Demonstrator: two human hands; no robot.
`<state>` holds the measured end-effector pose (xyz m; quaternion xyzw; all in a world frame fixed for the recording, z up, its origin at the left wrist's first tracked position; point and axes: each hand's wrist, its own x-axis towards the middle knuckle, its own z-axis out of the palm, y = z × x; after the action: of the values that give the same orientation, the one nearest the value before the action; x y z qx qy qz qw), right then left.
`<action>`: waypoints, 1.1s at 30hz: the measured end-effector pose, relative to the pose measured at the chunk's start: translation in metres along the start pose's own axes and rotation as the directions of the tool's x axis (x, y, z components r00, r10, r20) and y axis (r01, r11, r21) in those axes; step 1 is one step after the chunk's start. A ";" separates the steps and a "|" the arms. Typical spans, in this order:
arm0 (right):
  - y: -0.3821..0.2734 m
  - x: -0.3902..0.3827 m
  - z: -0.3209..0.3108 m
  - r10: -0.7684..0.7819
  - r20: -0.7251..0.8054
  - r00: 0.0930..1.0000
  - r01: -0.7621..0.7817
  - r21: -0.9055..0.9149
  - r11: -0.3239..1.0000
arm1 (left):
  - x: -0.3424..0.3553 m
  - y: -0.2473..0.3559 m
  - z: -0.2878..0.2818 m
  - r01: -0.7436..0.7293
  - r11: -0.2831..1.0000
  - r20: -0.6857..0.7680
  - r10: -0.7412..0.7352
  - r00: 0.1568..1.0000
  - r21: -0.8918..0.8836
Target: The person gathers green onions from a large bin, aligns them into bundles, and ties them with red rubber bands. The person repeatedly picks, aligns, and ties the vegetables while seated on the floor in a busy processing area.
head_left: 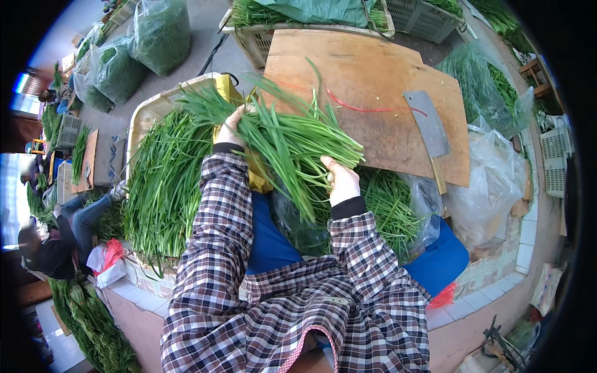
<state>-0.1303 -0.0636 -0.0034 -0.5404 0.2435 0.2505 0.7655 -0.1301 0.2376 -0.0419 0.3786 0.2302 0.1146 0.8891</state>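
Observation:
My left hand (231,129) and my right hand (342,177) are closed on a bunch of long green leafy stems (292,137), the left toward its upper-left end, the right around its pale lower ends. Loose leaves fan out from it. More greens (161,180) fill a white crate (140,117) at my left, with yellow material (258,172) beside it. Behind the bunch, a wooden board (367,62) carries a cleaver (426,124) with a wooden handle and a red string (351,105). Cut greens (388,211) lie in plastic below the board.
Bagged greens (155,40) stand at upper left, crates (249,43) at the back. A co-worker (50,248) sits at far left. Clear plastic bags (485,186) and wrapped greens (497,93) are at right. A tiled ledge (460,308) curves around me.

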 end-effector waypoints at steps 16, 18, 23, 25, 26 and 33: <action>-0.010 -0.026 -0.213 -0.404 0.279 0.871 0.228 -0.959 -0.170 | -0.009 0.001 0.029 0.018 0.991 -0.330 -0.061 0.942 -0.134; -0.028 -0.068 -0.125 -0.548 0.512 0.662 0.549 -0.829 -0.111 | -0.014 0.007 0.020 0.024 0.991 -0.297 -0.062 0.953 -0.131; 0.027 -0.038 -0.028 -0.428 0.644 0.634 0.699 -0.714 -0.039 | -0.010 -0.001 0.027 0.013 0.993 -0.288 -0.046 0.956 -0.115; 0.038 -0.030 -0.013 -0.381 0.469 0.797 0.596 -0.711 0.372 | -0.015 0.002 0.034 0.027 0.990 -0.322 -0.071 0.944 -0.137; 0.047 -0.022 -0.011 -0.425 0.437 0.793 0.608 -0.606 0.512 | -0.017 0.005 0.035 0.029 0.989 -0.341 -0.079 0.937 -0.148; 0.051 -0.016 0.022 0.013 0.251 0.968 -0.060 0.180 0.982 | -0.009 0.003 0.019 0.028 0.992 -0.291 -0.063 0.955 -0.125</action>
<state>-0.1734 -0.0296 -0.0226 -0.4260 0.1781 0.3064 0.8324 -0.1283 0.2241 -0.0255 0.2981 0.3614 0.1627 0.8684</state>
